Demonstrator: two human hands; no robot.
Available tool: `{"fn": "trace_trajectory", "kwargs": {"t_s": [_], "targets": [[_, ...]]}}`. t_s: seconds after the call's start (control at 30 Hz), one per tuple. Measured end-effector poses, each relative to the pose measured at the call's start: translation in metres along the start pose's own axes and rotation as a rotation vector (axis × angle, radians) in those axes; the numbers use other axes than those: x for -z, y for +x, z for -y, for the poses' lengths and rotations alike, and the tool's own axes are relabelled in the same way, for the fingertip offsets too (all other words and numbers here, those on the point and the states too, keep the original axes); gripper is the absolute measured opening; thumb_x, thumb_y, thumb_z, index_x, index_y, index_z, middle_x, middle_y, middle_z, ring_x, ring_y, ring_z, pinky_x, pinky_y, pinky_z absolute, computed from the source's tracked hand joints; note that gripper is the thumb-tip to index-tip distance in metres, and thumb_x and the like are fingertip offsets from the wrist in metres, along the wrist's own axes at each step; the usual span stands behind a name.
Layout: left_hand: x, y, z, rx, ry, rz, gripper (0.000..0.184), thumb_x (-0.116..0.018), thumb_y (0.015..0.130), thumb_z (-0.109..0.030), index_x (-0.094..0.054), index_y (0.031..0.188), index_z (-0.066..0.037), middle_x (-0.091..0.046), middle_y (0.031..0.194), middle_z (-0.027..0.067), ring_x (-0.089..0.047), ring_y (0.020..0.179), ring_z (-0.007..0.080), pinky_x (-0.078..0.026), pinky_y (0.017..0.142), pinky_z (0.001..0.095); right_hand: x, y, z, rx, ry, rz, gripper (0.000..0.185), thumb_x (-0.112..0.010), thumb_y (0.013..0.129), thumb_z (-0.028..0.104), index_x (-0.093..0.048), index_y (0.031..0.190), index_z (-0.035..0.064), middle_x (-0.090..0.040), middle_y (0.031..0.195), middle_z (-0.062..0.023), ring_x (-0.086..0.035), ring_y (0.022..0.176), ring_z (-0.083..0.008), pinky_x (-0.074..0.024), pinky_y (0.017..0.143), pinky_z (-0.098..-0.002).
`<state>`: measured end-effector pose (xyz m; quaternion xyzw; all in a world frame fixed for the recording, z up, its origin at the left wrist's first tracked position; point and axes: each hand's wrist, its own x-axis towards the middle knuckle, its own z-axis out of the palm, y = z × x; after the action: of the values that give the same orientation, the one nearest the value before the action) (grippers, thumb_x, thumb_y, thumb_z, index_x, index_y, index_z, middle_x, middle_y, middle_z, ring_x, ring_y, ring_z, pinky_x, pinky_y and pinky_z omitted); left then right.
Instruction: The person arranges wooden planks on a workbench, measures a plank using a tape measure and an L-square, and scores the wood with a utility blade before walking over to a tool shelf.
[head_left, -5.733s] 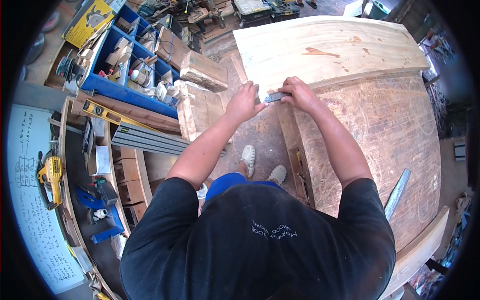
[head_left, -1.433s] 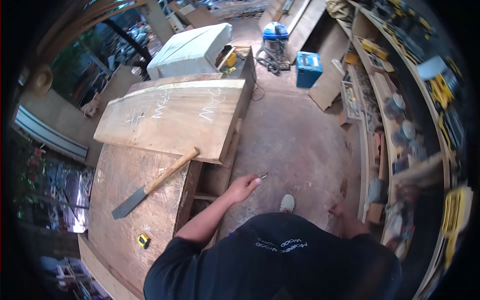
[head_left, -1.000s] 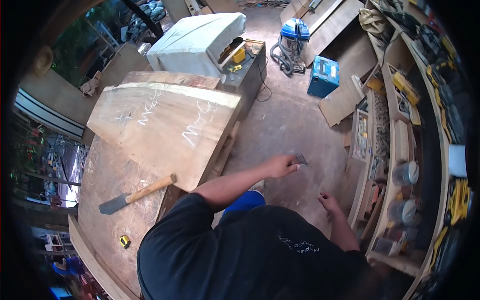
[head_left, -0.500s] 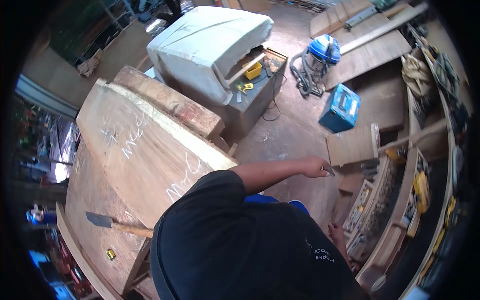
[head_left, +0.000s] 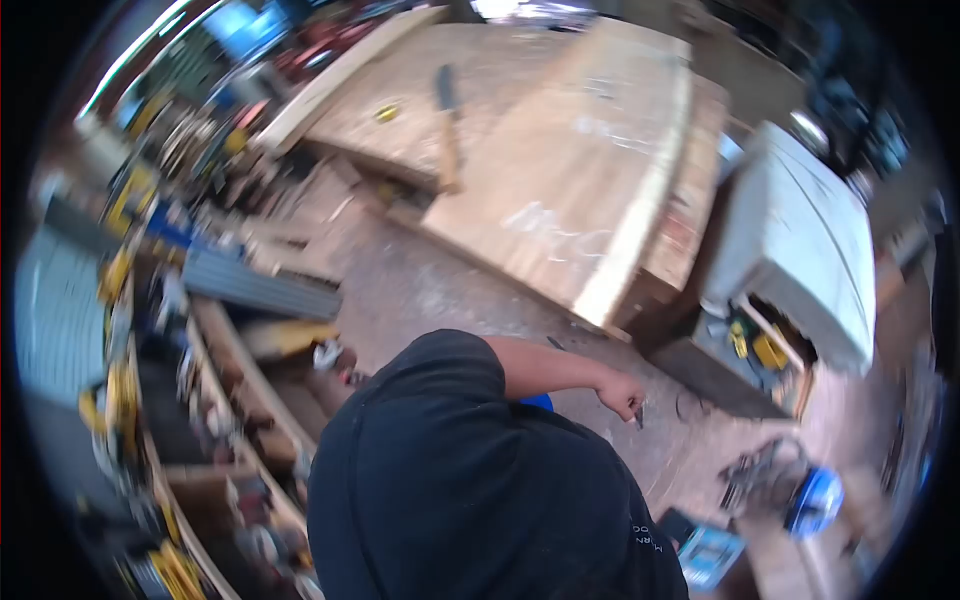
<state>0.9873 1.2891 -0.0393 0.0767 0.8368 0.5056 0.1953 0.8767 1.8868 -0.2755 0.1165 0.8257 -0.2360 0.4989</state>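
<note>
My left hand [head_left: 622, 396] is closed at the end of my outstretched bare forearm, over the floor. From its fingers sticks a small, narrow dark tool [head_left: 640, 416], too blurred to name exactly. My right hand is out of view, hidden beyond my black shirt [head_left: 450, 480]. Ahead of me a large wooden slab [head_left: 560, 190] with white chalk-like writing lies on a wooden bench. Near its left edge rests a broad dark-bladed tool with a wooden handle [head_left: 449, 150]. A small yellow item, probably a tape measure [head_left: 387, 113], lies further left.
A box-shaped thing under a whitish cover [head_left: 800, 240] stands right. Below it is a blue-topped vacuum [head_left: 816, 502] with a hose. A blue case [head_left: 708, 553] sits near my side. Shelving [head_left: 215, 430] crowded with tools and yellow items lines the left.
My view has swung left, so the slab has shifted from the left to the upper middle. My right hand has left the view. My left hand still grips the small dark tool.
</note>
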Motion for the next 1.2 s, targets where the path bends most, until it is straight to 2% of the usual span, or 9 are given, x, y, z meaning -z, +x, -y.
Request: {"fn": "trace_trajectory", "kwargs": {"t_s": [0.03, 0.07, 0.1, 0.2, 0.4, 0.47, 0.5, 0.63, 1.2], "targets": [[-0.001, -0.022, 0.029, 0.050, -0.015, -0.098, 0.026, -0.070, 0.075, -0.034, -0.068, 0.081, -0.008, -0.066, 0.077, 0.0110, -0.063, 0.076, 0.0264, -0.048, 0.067, 0.0392, 0.038, 0.093, -0.035, 0.547, 0.589, -0.027, 0.006, -0.055, 0.078, 0.006, -0.058, 0.077, 0.0007, -0.056, 0.065, -0.0089, -0.057, 0.055, -0.0218, -0.0457, 0.044, -0.0351], [-0.008, -0.046, 0.069, 0.128, 0.059, -0.155, 0.029, -0.070, 0.075, -0.035, -0.068, 0.082, -0.008, -0.066, 0.077, 0.0120, -0.063, 0.076, 0.0280, -0.049, 0.067, 0.0406, 0.071, 0.124, 0.034, 0.466, 0.984, -0.133, 0.005, -0.052, 0.079, 0.004, -0.057, 0.077, 0.0046, -0.052, 0.062, -0.0062, -0.052, 0.051, -0.0218, -0.0407, 0.039, -0.0346], [-0.016, -0.071, 0.090, 0.205, 0.126, -0.197, 0.031, -0.070, 0.074, -0.037, -0.068, 0.083, -0.008, -0.067, 0.077, 0.0130, -0.064, 0.077, 0.0297, -0.049, 0.067, 0.0420, 0.117, 0.103, 0.127, 0.564, 0.833, 0.254, 0.008, -0.051, 0.085, 0.007, -0.057, 0.080, 0.0064, -0.054, 0.065, -0.0051, -0.051, 0.052, -0.0192, -0.0388, 0.039, -0.0311], [-0.022, -0.186, 0.100, 0.575, 0.243, -0.440, 0.034, -0.068, 0.073, -0.039, -0.068, 0.087, -0.008, -0.067, 0.081, 0.0149, -0.064, 0.080, 0.0327, -0.049, 0.068, 0.0443, 0.056, -0.036, 0.385, 0.957, 0.551, -0.384, 0.021, -0.057, 0.093, 0.024, -0.058, 0.093, 0.0029, -0.060, 0.076, -0.0045, -0.052, 0.057, -0.0098, -0.0409, 0.047, -0.0201], [-0.099, -0.363, 0.141, 0.944, -0.093, -1.129, 0.035, -0.068, 0.074, -0.040, -0.065, 0.085, -0.007, -0.067, 0.087, 0.0157, -0.064, 0.084, 0.0337, -0.050, 0.074, 0.0441, -0.131, -0.245, 0.637, 1.548, -0.084, -0.089, 0.023, -0.057, 0.095, 0.020, -0.060, 0.087, -0.0015, -0.061, 0.076, -0.0063, -0.057, 0.070, -0.0129, -0.0478, 0.067, -0.0266], [-0.125, -0.406, 0.155, 0.982, -0.167, -1.225, 0.035, -0.068, 0.075, -0.040, -0.065, 0.085, -0.007, -0.067, 0.088, 0.0156, -0.064, 0.085, 0.0335, -0.050, 0.075, 0.0434, -0.213, -0.288, 0.664, 1.669, -0.137, 0.137, 0.018, -0.057, 0.093, 0.014, -0.061, 0.086, -0.0027, -0.063, 0.081, -0.0085, -0.058, 0.076, -0.0166, -0.0480, 0.076, -0.0293], [-0.134, -0.426, 0.162, 1.010, -0.220, -1.281, 0.035, -0.068, 0.075, -0.040, -0.065, 0.086, -0.007, -0.067, 0.089, 0.0156, -0.064, 0.087, 0.0334, -0.050, 0.076, 0.0428, -0.252, -0.310, 0.675, 1.977, -0.416, 0.145, 0.012, -0.056, 0.091, 0.007, -0.063, 0.096, -0.0015, -0.063, 0.097, -0.0114, -0.059, 0.092, -0.0202, -0.0464, 0.083, -0.0300], [-0.160, -0.499, 0.178, 1.111, -0.378, -1.364, 0.038, -0.066, 0.076, -0.043, -0.067, 0.092, -0.009, -0.067, 0.094, 0.0159, -0.063, 0.091, 0.0323, -0.050, 0.078, 0.0426, -0.404, -0.392, 0.662, 1.773, -0.522, 0.482, 0.026, -0.057, 0.087, 0.004, -0.061, 0.112, 0.0015, -0.055, 0.122, -0.0106, -0.051, 0.117, -0.0215, -0.0431, 0.091, -0.0316], [-0.263, -0.633, 0.139, 1.090, -0.651, -2.204, 0.032, -0.069, 0.080, -0.037, -0.066, 0.086, -0.006, -0.065, 0.083, 0.0137, -0.062, 0.078, 0.0233, -0.049, 0.073, 0.0354, -0.874, -0.659, 0.571, 2.208, -1.331, 1.719, 0.029, -0.066, 0.083, 0.020, -0.063, 0.107, 0.0029, -0.062, 0.106, -0.0168, -0.058, 0.103, -0.0327, -0.0465, 0.087, -0.0390]]}}
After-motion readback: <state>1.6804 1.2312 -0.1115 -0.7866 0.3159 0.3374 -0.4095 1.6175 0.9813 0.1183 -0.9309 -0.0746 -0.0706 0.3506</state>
